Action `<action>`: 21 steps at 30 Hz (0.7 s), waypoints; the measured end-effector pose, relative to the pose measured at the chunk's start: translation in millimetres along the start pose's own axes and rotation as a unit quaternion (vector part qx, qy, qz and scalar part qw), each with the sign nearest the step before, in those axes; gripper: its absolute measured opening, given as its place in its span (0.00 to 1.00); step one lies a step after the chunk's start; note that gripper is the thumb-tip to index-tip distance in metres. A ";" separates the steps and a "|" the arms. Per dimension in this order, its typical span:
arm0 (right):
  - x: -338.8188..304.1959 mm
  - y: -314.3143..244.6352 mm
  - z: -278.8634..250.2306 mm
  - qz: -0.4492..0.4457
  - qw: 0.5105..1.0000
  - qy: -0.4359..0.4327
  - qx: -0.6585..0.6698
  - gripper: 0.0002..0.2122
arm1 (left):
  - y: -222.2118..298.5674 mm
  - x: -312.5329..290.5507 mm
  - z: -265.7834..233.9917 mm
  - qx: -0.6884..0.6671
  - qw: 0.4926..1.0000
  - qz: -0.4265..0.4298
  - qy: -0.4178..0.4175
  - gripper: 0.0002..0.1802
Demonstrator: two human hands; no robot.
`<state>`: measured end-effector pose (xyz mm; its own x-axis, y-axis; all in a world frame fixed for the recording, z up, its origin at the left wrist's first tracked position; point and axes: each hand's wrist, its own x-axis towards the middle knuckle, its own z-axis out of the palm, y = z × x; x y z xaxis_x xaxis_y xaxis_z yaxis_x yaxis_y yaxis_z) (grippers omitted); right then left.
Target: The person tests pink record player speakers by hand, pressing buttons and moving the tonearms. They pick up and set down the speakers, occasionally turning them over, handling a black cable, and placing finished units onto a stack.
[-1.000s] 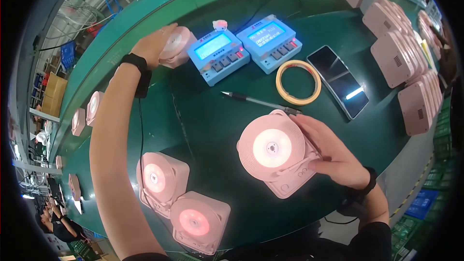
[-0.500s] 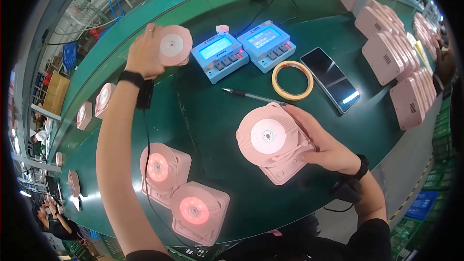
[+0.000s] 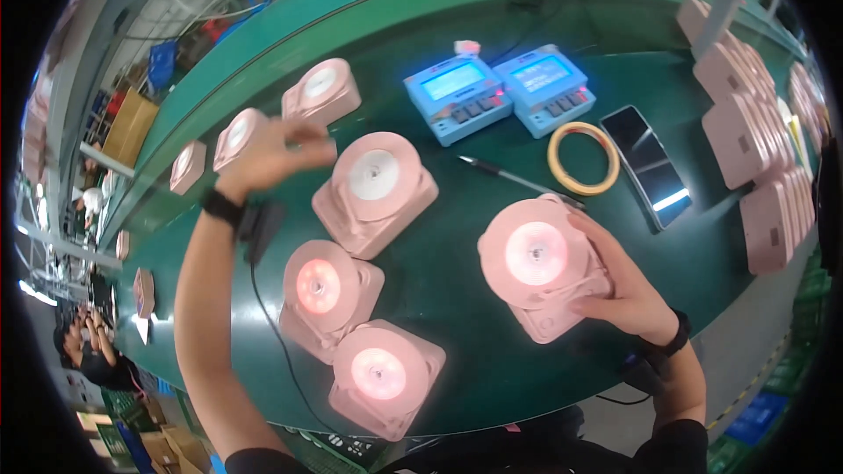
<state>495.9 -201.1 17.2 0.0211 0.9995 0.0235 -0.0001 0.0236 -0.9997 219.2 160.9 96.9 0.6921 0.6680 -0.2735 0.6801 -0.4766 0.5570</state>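
Observation:
My right hand (image 3: 619, 285) grips the right side of a pink toy record player (image 3: 512, 274), its disc lit white and tilted towards me. My left hand (image 3: 279, 151) is empty, a little blurred, with its fingers apart and loosely bent. Just right of its fingertips another pink record player (image 3: 376, 177) sits on the table, its disc unlit. Nearer me stand two more: one record player (image 3: 318, 285) glows pinkish red in the middle, while the other record player (image 3: 379, 376) glows paler.
A row of record players (image 3: 321, 88) lines the far left edge. Two blue testers (image 3: 457, 96) with lit screens stand at the back, near a pen (image 3: 509, 177), a tape roll (image 3: 551, 158) and a phone (image 3: 645, 167). Pink casings (image 3: 746, 140) are stacked far right. A black cable (image 3: 272, 325) trails from my left wrist.
My left hand has lowered its record player onto the table and let go, moving back to the left. My right hand still holds its own. The view has shifted.

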 end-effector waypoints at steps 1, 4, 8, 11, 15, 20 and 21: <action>-1.9 -3.1 0.1 0.014 1.000 0.006 0.000 0.38 | -9.1 19.2 -10.3 0.041 0.997 -0.011 0.066 0.42; 3.8 -4.1 3.5 0.030 0.999 0.009 0.013 0.37 | -59.5 53.9 -39.5 0.165 0.970 0.000 0.181 0.46; 4.1 -3.2 1.6 0.026 1.000 0.005 -0.003 0.36 | -76.7 90.5 -38.6 0.186 0.974 0.080 0.098 0.53; 4.8 -6.2 -2.2 0.042 0.998 -0.002 0.053 0.35 | -62.3 100.0 -24.2 0.196 0.973 0.098 0.079 0.56; 3.2 -4.5 -3.6 0.036 0.998 0.004 0.054 0.32 | -45.2 69.9 -10.8 0.279 0.932 0.086 0.217 0.54; 1.3 -16.4 5.2 -0.113 0.983 0.047 -0.138 0.24 | -1.9 -2.0 19.1 0.196 0.944 0.006 0.266 0.40; 0.5 -16.1 8.6 -0.150 0.956 0.014 -0.250 0.21 | -12.6 -12.3 25.8 0.198 0.943 0.005 0.268 0.40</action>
<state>487.3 -200.7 33.3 -0.0284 0.9486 0.3153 0.4886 0.2884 -0.8235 208.3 143.9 73.0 0.5497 0.8042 0.2262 0.7841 -0.5901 0.1923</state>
